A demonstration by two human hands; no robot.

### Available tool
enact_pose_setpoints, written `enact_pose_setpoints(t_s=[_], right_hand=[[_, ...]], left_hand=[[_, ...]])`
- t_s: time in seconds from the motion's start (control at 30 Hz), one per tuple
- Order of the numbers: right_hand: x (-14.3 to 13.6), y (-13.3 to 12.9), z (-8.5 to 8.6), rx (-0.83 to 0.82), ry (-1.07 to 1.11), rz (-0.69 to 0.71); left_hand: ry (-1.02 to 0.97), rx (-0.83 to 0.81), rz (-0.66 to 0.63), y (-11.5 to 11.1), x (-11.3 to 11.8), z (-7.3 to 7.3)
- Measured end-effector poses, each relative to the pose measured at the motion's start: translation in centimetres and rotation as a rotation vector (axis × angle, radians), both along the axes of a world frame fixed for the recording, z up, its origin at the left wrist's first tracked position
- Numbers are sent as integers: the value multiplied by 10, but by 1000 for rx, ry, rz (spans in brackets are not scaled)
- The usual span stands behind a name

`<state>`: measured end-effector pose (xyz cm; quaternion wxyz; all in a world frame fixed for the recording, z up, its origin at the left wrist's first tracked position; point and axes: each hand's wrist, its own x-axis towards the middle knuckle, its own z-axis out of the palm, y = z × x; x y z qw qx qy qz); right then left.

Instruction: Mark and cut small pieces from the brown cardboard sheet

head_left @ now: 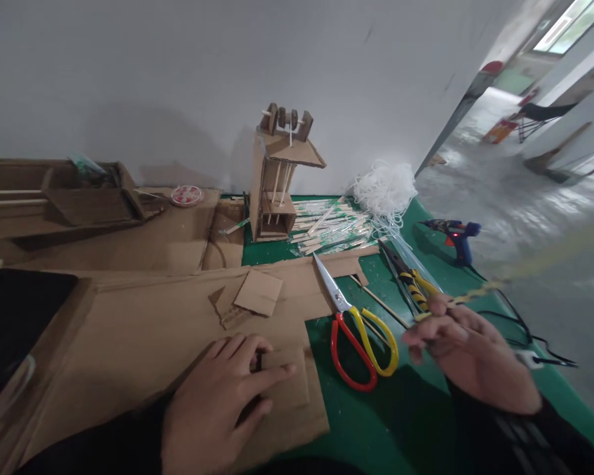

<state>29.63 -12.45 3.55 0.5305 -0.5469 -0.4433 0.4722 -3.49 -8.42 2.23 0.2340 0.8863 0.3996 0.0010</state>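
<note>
My left hand (222,396) lies with fingers stretched out on a small cardboard piece (297,376), on top of the large cardboard sheet (143,330). My right hand (475,349), raised at the right, has its fingers closed on a slim yellow-and-dark striped stick (480,291). Motion smears this stick, which points to the upper right, so its exact kind is unclear. Between the hands lie scissors (344,303) with one red and one yellow handle. Pliers (406,277) with yellow-and-black grips rest just beyond my right hand. Two small cardboard pieces (260,292) lie ahead of my left hand.
A cardboard structure (272,178) with wooden rods stands against the wall. Beside it are wrapped sticks (327,227) and tangled white string (383,188). A blue glue gun (458,237) sits near the green table's right edge. A black phone-like slab (20,323) lies at left.
</note>
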Motion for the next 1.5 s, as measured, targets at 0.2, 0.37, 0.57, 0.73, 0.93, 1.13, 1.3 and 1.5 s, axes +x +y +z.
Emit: enact_pose_setpoints(t_s=[0.2, 0.37, 0.57, 0.73, 0.93, 1.13, 1.3, 1.5], right_hand=[[-76, 32, -14, -105, 30, 372], [-99, 35, -39, -65, -243, 283], [-101, 33, -52, 119, -519, 212], [-106, 33, -54, 124, -496, 218], [-106, 33, -56, 150, -512, 243], [-106, 33, -54, 141, -486, 235], [-106, 33, -56, 173, -526, 223], [-107, 34, -59, 151, -471, 165]], left_hand=[[22, 19, 26, -1, 0, 1], [-25, 2, -63, 4, -4, -5], [15, -3, -126, 10, -8, -11], [11, 7, -129, 9, -9, -11], [-24, 18, -123, 8, -9, -12], [-15, 26, -138, 9, -8, -13], [-17, 24, -132, 9, -8, -9], [-16, -8, -116, 10, -5, -4]])
